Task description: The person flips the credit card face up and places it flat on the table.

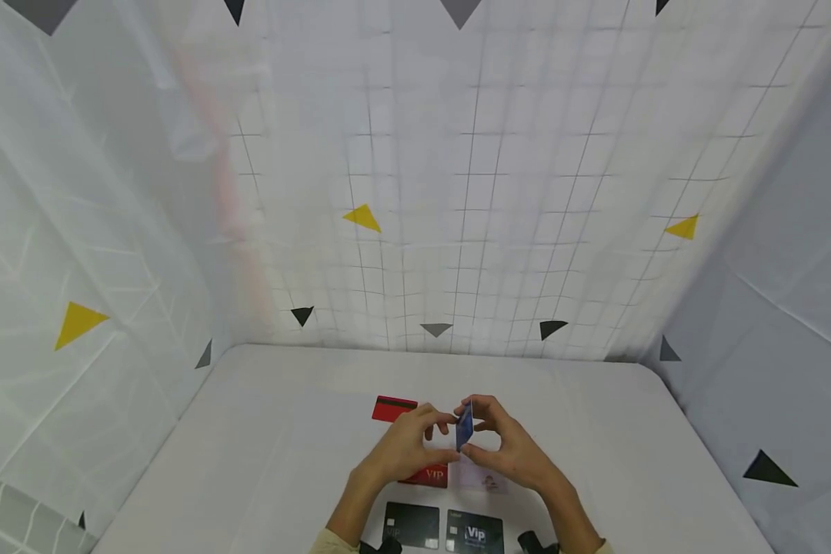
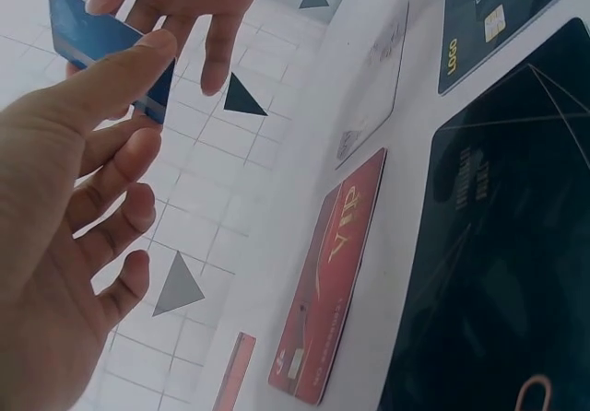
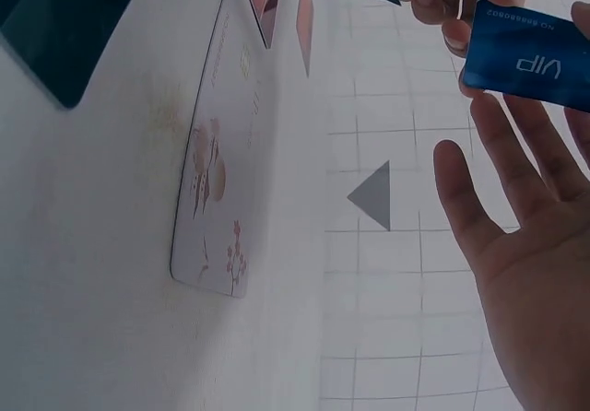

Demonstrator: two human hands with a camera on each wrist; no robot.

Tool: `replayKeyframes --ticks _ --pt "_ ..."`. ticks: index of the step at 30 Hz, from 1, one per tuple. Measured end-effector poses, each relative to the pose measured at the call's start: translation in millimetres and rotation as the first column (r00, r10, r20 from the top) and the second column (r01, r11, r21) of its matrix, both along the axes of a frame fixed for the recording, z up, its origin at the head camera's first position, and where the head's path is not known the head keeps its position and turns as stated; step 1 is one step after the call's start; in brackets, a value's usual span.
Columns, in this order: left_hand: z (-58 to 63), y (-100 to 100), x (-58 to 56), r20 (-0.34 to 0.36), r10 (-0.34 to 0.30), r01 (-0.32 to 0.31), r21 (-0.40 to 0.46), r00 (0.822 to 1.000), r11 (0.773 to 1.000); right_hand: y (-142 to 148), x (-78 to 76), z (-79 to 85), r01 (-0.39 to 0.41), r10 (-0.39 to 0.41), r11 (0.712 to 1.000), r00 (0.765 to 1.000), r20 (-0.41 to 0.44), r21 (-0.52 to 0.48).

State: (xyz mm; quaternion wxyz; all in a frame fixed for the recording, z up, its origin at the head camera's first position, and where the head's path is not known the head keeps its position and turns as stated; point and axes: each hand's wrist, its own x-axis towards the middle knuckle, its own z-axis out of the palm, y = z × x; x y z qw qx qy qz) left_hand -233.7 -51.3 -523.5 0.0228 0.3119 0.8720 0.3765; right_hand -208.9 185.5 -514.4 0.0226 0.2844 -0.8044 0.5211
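A blue VIP card is held up on edge above the table, between my two hands. Thumb and forefinger of my left hand pinch one end of it, the other fingers loosely bent in the left wrist view. At the opposite end, my right hand holds the card between thumb and fingertips. The right wrist view shows its face with pale "VIP" lettering. Below the hands lie a red VIP card and a whitish card with a flower print, both partly covered in the head view.
A red card with a dark stripe lies farther back, left of the hands. Nearer me are a dark card and a dark Vip card, side by side on the white table. White patterned sheets surround the table.
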Motion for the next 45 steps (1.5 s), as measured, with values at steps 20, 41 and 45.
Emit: replayKeyframes --ticks 20,41,45 --pt "3.5 -7 -5.0 -0.077 0.03 -0.023 0.086 0.997 0.996 2 2.6 10.8 0.151 -0.141 0.97 0.988 -0.066 0.19" --pt "6.3 -8 -3.3 -0.058 0.002 0.007 0.143 0.998 0.99 -2 7.2 14.8 0.187 -0.172 0.91 0.982 -0.073 0.371" --pt "6.9 -9 -3.6 -0.053 0.001 0.006 0.137 0.999 0.99 -3 7.1 15.1 0.195 -0.184 0.902 0.981 -0.066 0.386"
